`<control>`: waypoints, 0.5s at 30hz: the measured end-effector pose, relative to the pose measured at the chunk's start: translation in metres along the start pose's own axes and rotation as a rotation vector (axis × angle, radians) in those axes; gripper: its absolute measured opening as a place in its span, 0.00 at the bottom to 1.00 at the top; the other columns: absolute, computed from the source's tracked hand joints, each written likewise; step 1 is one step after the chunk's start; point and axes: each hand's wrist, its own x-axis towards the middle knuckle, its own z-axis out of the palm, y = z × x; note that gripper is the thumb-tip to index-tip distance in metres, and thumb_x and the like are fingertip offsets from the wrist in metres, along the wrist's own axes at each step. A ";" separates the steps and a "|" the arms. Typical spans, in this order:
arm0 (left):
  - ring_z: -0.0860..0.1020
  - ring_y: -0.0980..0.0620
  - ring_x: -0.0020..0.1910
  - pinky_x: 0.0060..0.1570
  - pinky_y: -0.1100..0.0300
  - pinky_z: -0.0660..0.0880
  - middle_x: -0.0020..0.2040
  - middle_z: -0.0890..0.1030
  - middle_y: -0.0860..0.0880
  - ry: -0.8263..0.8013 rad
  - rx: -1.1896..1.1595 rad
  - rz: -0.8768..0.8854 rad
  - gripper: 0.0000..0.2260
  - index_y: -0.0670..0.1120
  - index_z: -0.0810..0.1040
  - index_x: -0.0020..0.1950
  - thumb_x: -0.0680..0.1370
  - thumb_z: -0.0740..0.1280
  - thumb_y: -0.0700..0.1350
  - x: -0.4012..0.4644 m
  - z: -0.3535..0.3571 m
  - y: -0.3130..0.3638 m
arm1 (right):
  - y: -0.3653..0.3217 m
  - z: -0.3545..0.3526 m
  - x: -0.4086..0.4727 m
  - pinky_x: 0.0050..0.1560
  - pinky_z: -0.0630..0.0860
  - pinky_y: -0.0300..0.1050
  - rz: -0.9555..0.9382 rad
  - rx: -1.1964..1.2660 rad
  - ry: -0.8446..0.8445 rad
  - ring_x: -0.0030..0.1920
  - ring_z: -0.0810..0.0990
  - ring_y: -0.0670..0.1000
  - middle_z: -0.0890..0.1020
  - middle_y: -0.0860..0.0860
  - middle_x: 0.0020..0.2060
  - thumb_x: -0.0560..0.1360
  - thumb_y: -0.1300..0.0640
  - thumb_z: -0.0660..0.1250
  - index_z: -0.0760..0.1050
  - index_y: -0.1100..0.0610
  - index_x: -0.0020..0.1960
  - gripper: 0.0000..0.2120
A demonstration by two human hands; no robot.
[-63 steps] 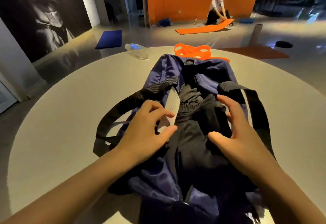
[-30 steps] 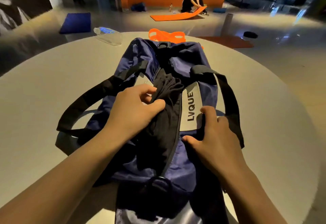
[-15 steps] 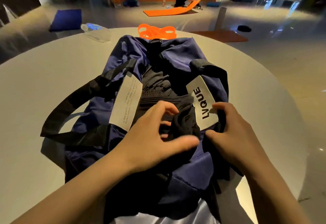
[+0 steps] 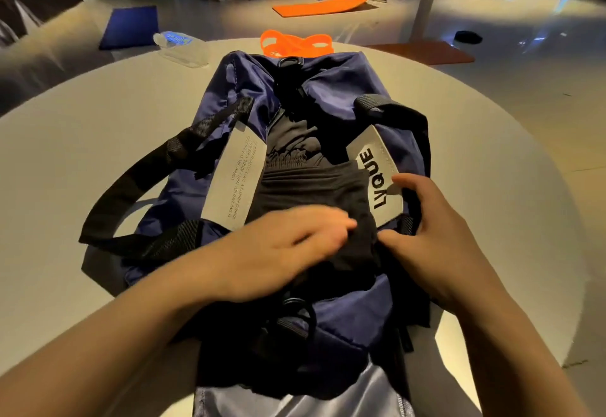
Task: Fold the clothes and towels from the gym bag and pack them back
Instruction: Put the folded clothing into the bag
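Clothes [image 4: 314,197] sit bunched in the open bag [image 4: 331,98] on the desk [image 4: 82,141]; left hand [image 4: 285,246] fingers lie flat on them, right hand [image 4: 433,236] grips the bag's edge. Folding looks barely begun.

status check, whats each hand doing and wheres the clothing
Left hand flat on black clothing inside open gym bag. Right hand grips bag's right edge. Nothing blocking the opening.

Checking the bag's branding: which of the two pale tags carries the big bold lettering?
The tag by the right hand, reading LVQUE; the left tag has only fine print.
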 end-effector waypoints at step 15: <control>0.38 0.56 0.76 0.70 0.32 0.38 0.79 0.41 0.56 -0.150 0.565 -0.312 0.45 0.55 0.42 0.78 0.69 0.57 0.73 0.044 0.032 -0.012 | -0.022 -0.065 -0.021 0.31 0.76 0.47 0.004 -0.037 0.096 0.38 0.79 0.51 0.78 0.40 0.50 0.67 0.67 0.68 0.70 0.38 0.61 0.31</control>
